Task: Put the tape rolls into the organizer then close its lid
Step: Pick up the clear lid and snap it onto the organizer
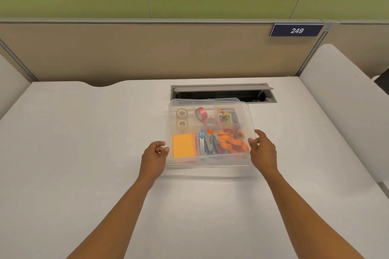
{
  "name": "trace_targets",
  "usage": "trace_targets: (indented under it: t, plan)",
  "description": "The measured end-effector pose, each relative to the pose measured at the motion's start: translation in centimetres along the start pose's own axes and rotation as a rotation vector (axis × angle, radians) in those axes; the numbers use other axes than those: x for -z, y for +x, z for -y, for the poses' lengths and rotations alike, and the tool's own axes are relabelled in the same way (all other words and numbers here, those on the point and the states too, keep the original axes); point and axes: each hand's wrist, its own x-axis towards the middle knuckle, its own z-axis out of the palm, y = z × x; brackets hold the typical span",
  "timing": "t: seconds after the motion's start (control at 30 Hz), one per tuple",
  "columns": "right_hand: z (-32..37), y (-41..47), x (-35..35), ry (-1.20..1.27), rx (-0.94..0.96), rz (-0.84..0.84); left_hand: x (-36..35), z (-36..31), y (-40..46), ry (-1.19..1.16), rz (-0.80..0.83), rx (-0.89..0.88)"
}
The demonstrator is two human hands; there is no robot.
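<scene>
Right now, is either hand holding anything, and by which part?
Both hold the clear plastic lid over the organizer: left hand at its left edge, right hand at its right edge.

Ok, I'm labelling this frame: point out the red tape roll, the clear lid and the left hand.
red tape roll (201, 113), head view, its outer band.
clear lid (245, 111), head view, right side.
left hand (155, 154), head view, back of hand.

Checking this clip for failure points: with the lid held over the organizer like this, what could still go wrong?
1. The clear lid looks tilted, its near edge held up by the left hand and right hand, so it may seat crookedly on the organizer.
2. One red tape roll stands on edge and might block the lid.
3. The open cable hatch lies right behind; a push could slide the organizer onto it.
</scene>
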Motion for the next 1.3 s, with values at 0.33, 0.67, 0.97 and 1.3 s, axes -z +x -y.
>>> trace_targets:
  t: [0.33, 0.67, 0.97, 1.3]
  plan:
    - [0.4, 3.8, -1.8, -0.036, -0.003, -0.038, -2.2, 0.1, 0.6, 0.113, -0.059, 0.026]
    - [-1.5, 4.4, -3.3, -0.055, 0.019, -0.020, -3.4, 0.6, 1.4, 0.156, -0.094, -0.051]
    - [-1.8, 5.7, -2.4, -0.048, 0.027, -0.026, -2.8, 0.1, 2.8, 0.177, -0.195, -0.117]
    - [1.3, 13.5, -4.4, -0.082, 0.239, 0.071, -4.2, -4.5, 11.3, 0.538, -0.130, -0.333]
